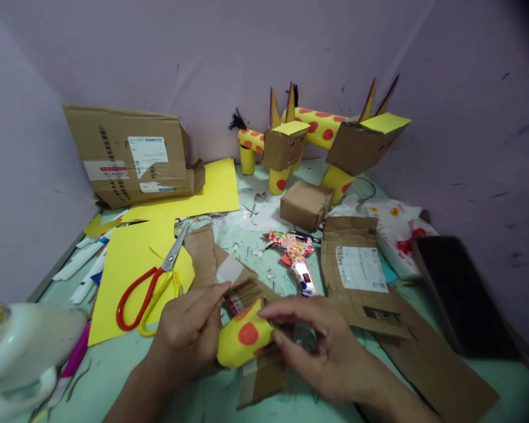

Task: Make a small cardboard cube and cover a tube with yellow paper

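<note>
Holding a paper tube (pixel 247 334), yellow with round orange spots, between a grasping left hand (pixel 187 335) and a pinching right hand (pixel 321 341), above the desk (pixel 216 402). Slants lengthwise from near left to far right, over creased brown cardboard (pixel 271 373).

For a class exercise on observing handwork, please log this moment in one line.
left hand + right hand: holding spotted yellow roll | scissors: on yellow paper | glue gun: beyond hands
</note>
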A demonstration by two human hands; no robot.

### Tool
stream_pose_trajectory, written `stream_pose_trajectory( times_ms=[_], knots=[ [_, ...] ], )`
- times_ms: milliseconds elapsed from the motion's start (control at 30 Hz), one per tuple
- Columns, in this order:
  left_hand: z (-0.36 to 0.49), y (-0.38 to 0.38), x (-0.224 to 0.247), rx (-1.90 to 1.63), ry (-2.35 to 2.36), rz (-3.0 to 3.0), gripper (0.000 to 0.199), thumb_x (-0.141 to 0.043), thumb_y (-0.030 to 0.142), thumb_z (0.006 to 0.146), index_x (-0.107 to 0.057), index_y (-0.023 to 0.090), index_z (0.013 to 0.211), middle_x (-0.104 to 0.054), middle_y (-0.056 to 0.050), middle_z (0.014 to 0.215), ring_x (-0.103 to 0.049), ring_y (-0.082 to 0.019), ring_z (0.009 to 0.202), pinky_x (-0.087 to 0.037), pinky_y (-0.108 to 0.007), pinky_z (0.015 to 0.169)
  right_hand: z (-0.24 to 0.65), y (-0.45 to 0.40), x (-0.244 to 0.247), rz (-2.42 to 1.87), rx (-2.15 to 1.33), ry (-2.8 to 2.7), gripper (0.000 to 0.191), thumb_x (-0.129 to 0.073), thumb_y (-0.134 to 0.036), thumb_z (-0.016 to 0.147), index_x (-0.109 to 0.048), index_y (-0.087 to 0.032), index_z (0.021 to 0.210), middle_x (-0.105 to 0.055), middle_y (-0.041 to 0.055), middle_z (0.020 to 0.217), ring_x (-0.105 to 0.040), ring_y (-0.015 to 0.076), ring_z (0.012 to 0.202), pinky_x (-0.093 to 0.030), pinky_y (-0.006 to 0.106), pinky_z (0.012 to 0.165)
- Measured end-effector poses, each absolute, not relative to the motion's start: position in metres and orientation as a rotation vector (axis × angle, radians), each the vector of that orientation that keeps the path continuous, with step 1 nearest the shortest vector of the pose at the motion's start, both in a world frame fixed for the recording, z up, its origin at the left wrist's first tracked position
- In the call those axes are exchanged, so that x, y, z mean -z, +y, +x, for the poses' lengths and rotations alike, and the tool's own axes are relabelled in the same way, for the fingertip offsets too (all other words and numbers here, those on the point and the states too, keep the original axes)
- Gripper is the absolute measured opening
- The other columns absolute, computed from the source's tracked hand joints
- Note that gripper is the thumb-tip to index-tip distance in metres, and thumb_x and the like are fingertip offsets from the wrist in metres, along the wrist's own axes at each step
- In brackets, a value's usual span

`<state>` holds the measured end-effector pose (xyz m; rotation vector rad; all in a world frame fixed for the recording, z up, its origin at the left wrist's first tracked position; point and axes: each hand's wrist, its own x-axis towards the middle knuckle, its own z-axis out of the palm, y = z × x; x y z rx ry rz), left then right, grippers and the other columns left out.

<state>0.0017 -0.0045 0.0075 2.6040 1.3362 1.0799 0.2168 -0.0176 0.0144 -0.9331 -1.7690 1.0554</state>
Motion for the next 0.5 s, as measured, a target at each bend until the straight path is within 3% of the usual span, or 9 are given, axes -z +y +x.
stream_pose_trajectory(
  times_ms=[100,167,267,367,433,500],
  knots=[
    [0.004,-0.004,-0.016,-1.026,1.559,2.425,0.021,-0.052,0.011,0.08,-0.07,0.007,0.09,-0.076,-0.01,0.078,-0.071,-0.015,0.065,-0.053,-0.018,0.061,0.219,-0.019,-0.018,-0.813,-0.728,-1.925,0.033,-0.055,0.0,0.067,-0.066,-0.02,0.091,-0.074,0.0,0.069,-0.065,0.0121,0.054,-0.049,0.022,0.059],
    [0.004,-0.003,-0.02,-1.009,1.637,2.377,0.023,-0.052,0.014,0.079,-0.071,0.005,0.087,-0.075,-0.011,0.073,-0.069,-0.015,0.058,-0.052,-0.019,0.055,0.22,-0.019,-0.021,-0.758,-0.677,-1.917,0.034,-0.054,0.001,0.064,-0.067,-0.02,0.087,-0.075,0.0005,0.07,-0.067,0.0128,0.057,-0.051,0.022,0.063],
    [0.002,-0.004,-0.021,-0.953,1.631,2.266,0.025,-0.053,0.015,0.075,-0.073,0.007,0.087,-0.075,-0.009,0.069,-0.067,-0.016,0.053,-0.05,-0.022,0.052,0.221,-0.016,-0.025,-0.716,-0.831,-1.89,0.029,-0.054,0.001,0.063,-0.07,-0.019,0.077,-0.075,0.0019,0.067,-0.069,0.0143,0.061,-0.052,0.027,0.079],
    [-0.001,-0.002,-0.02,-0.9,1.597,1.818,0.02,-0.059,0.019,0.07,-0.074,0.013,0.083,-0.074,-0.005,0.068,-0.066,-0.015,0.055,-0.05,-0.022,0.052,0.221,-0.016,-0.025,-0.725,-1.144,-1.814,0.021,-0.056,-0.001,0.063,-0.069,-0.017,0.064,-0.07,0.0009,0.054,-0.065,0.0126,0.051,-0.049,0.036,0.089],
    [0.0,0.0,-0.018,-0.885,1.525,1.398,0.019,-0.064,0.025,0.069,-0.072,0.014,0.083,-0.069,-0.002,0.058,-0.06,-0.013,0.047,-0.046,-0.02,0.045,0.22,-0.017,-0.021,-0.784,-1.274,-1.639,0.018,-0.058,-0.004,0.063,-0.068,-0.018,0.059,-0.067,-0.001,0.052,-0.062,0.0117,0.05,-0.051,0.036,0.085],
    [0.004,0.001,-0.015,-0.902,1.426,1.033,0.029,-0.067,0.029,0.07,-0.068,0.014,0.095,-0.063,0.002,0.053,-0.053,-0.01,0.041,-0.04,-0.018,0.038,0.217,-0.016,-0.014,-0.893,-1.383,-1.339,0.014,-0.063,-0.008,0.065,-0.066,-0.02,0.059,-0.065,-0.0029,0.051,-0.06,0.01,0.049,-0.053,0.026,0.066]
  ],
)
